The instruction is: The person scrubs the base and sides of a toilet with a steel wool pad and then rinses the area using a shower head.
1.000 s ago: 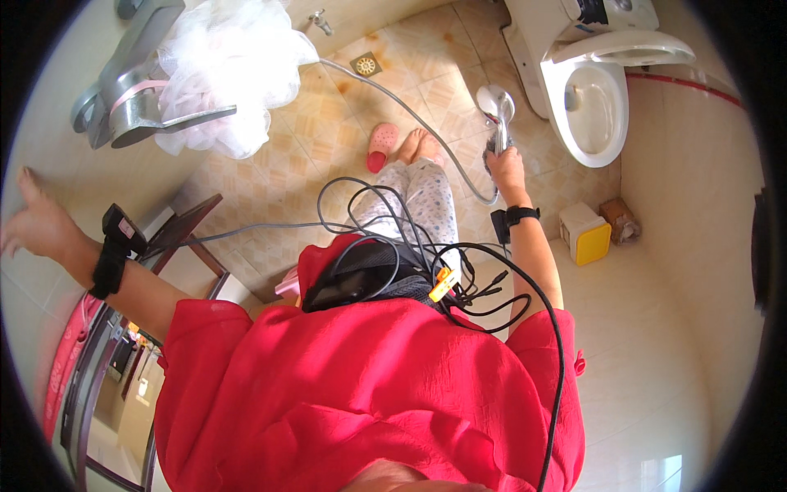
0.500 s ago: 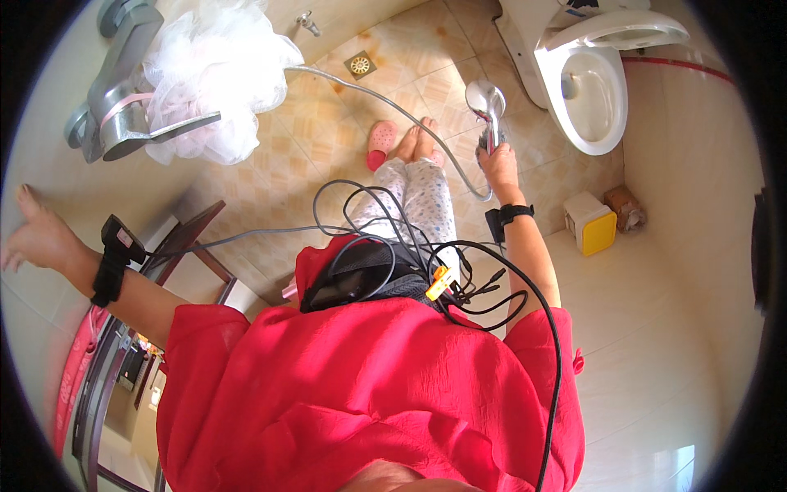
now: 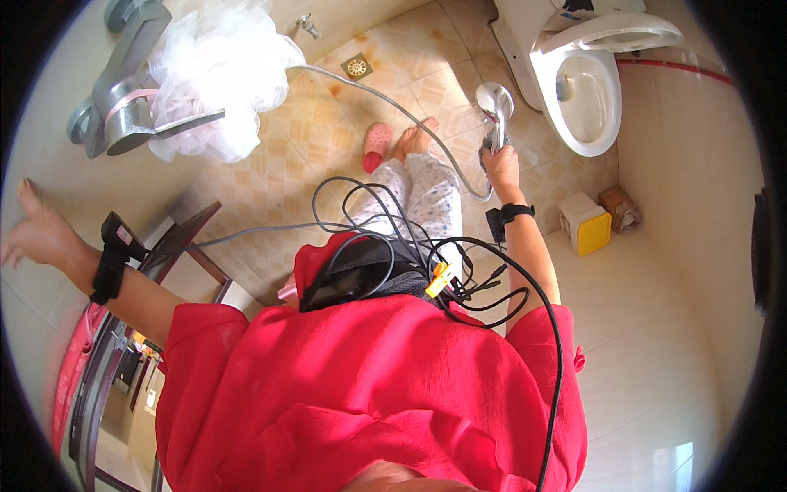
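Shower head: the round, shiny silver shower head (image 3: 495, 105) is right of the middle at the top of the frame, over the tan tile floor (image 3: 303, 131).
Right hand: the right hand (image 3: 502, 168) has its fingers curled around the shower head's handle.
Hose: a long, bendy grey hose (image 3: 395, 112) curves from the white puff down to near the right hand.
Left hand: the left hand (image 3: 37, 230) is far out at the left edge, fingers spread, with nothing in it. It is by the pale wall; I cannot tell if it touches.
Wall tap: a big, shiny grey metal tap (image 3: 127, 123) is at the upper left, with a fluffy white mesh puff (image 3: 217, 82) beside it.
Toilet: a white toilet with its lid up (image 3: 586, 115) is at the upper right.
Tub: a small white tub with a yellow lid (image 3: 593, 234) sits at the right, below the toilet.
Feet: bare feet (image 3: 403, 149) and a pink rubber clog (image 3: 377, 146) are near the top middle.
Drain: a square metal floor drain (image 3: 357, 67) is above the clog.
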`<move>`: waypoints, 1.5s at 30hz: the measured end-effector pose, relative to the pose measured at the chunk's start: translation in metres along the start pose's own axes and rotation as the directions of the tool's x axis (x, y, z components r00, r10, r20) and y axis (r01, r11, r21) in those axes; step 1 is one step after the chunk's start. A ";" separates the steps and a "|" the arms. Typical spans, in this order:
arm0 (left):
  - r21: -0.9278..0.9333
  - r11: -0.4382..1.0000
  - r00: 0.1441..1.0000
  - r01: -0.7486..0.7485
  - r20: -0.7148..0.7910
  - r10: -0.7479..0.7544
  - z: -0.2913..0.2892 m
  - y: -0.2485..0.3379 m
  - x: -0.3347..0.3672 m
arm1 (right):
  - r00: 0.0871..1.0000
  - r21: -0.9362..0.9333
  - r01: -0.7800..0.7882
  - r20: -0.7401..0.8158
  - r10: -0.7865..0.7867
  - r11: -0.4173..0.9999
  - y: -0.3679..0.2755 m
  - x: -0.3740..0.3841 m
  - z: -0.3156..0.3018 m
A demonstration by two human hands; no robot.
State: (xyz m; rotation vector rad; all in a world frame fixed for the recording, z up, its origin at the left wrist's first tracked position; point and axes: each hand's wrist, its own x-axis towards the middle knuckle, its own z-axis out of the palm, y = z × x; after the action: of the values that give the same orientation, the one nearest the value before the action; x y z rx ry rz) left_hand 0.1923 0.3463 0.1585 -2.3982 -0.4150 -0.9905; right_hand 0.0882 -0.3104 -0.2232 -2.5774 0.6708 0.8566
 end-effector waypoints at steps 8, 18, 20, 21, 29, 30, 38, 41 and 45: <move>0.039 0.998 0.999 0.040 0.017 -0.041 0.000 -0.009 -0.005 | 0.997 0.002 0.082 -0.005 -0.082 0.997 -0.022 0.011 0.011; 0.331 0.917 0.893 0.223 0.308 -0.328 0.007 -0.024 -0.008 | 0.995 0.026 0.090 -0.047 -0.089 0.996 -0.020 0.009 0.018; 0.293 0.940 0.929 0.176 0.267 -0.257 0.009 -0.027 -0.005 | 0.995 0.057 0.092 -0.043 -0.089 0.994 -0.026 0.002 0.013; 0.263 0.956 0.956 0.130 0.221 -0.191 0.010 -0.025 -0.004 | 0.996 0.059 0.084 -0.045 -0.081 0.995 -0.023 0.004 0.011; 0.145 0.985 0.990 0.091 0.096 -0.105 -0.005 0.004 -0.009 | 0.986 0.055 0.107 -0.136 -0.099 0.993 -0.001 0.000 0.004; 0.119 0.990 0.993 0.076 0.087 -0.086 -0.008 0.007 -0.008 | 0.986 0.053 0.107 -0.136 -0.099 0.993 0.003 0.001 0.005; -0.057 0.998 0.999 -0.025 0.034 0.027 -0.008 0.014 0.003 | 0.987 0.040 0.057 -0.152 -0.051 0.998 0.038 -0.005 0.009; -0.010 1.000 0.997 0.005 0.076 -0.004 -0.008 0.016 0.003 | 0.988 0.013 0.031 -0.155 -0.029 0.999 0.047 -0.009 0.007; 0.038 0.998 0.994 0.050 0.095 -0.054 -0.007 0.022 0.000 | 0.987 -0.035 -0.057 -0.152 0.051 0.998 0.073 -0.016 0.015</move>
State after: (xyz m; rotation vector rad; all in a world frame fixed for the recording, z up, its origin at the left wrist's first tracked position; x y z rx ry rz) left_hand 0.1984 0.3245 0.1550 -2.4209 -0.5277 -0.8854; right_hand 0.0309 -0.3585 -0.2372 -2.6905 0.7778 0.7022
